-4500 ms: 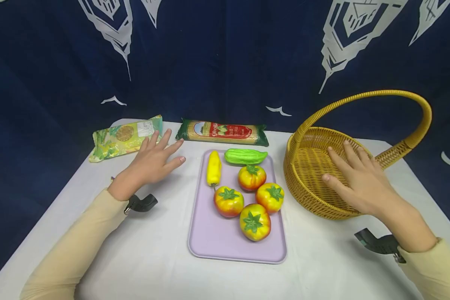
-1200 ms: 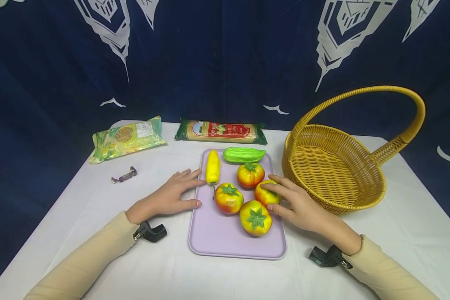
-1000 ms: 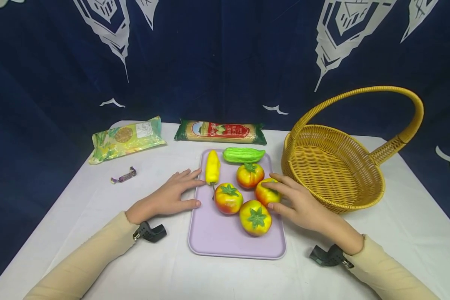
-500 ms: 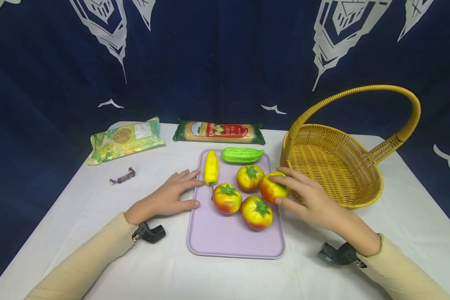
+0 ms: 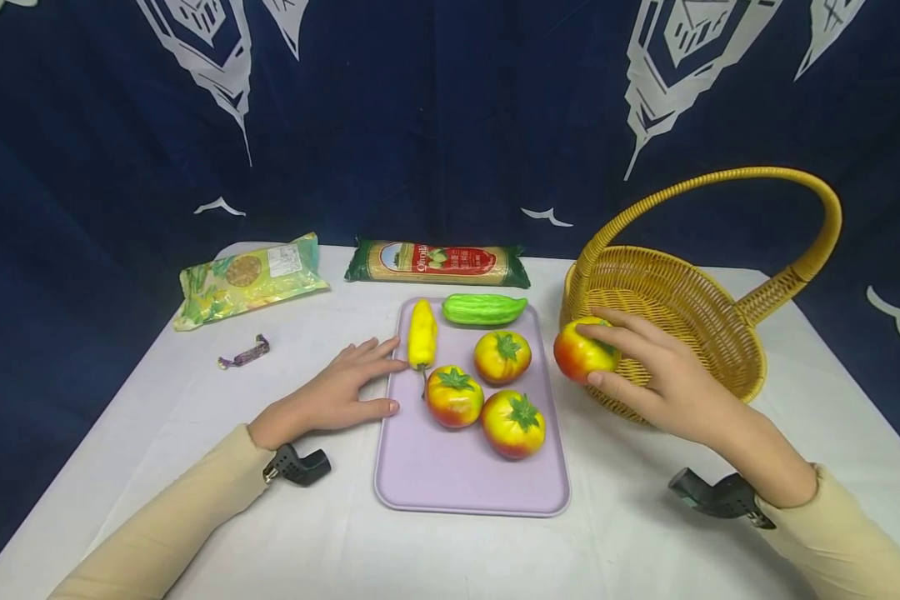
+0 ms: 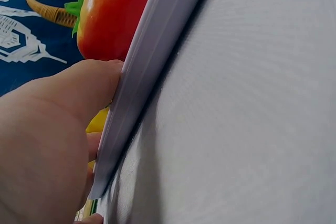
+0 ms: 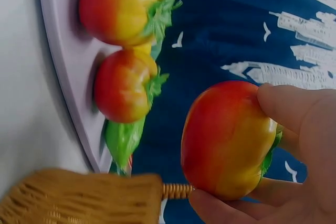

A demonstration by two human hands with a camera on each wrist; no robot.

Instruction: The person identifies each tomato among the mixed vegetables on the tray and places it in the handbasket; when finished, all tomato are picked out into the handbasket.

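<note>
My right hand (image 5: pixel 675 383) grips a red-and-yellow tomato (image 5: pixel 576 350) by its side, lifted off the tray and beside the front of the wicker basket (image 5: pixel 746 387). In the right wrist view, thumb and fingers curl round the tomato (image 7: pixel 226 140). My left hand (image 5: pixel 330 396) rests with spread fingers at the left rim of the lilac tray (image 5: pixel 457 487); in the left wrist view the thumb touches that rim (image 6: pixel 134 72). Three tomatoes (image 5: pixel 513 425) lie on the tray, with a yellow pepper (image 5: pixel 423 333) and a green bitter melon (image 5: pixel 484 309) behind them.
A spaghetti packet (image 5: pixel 437 263) lies behind the tray. Toward the back left is a green-yellow food bag (image 5: pixel 251 282), with a small purple-wrapped candy (image 5: pixel 245 353) before it. The basket's tall handle (image 5: pixel 720 177) arches over its opening. A navy curtain (image 5: pixel 420 125) hangs behind the white table.
My right hand has left the basket, taken the right-hand tomato from the tray and carried it rightward. My left hand has come from near the food bag to the tray's rim.
</note>
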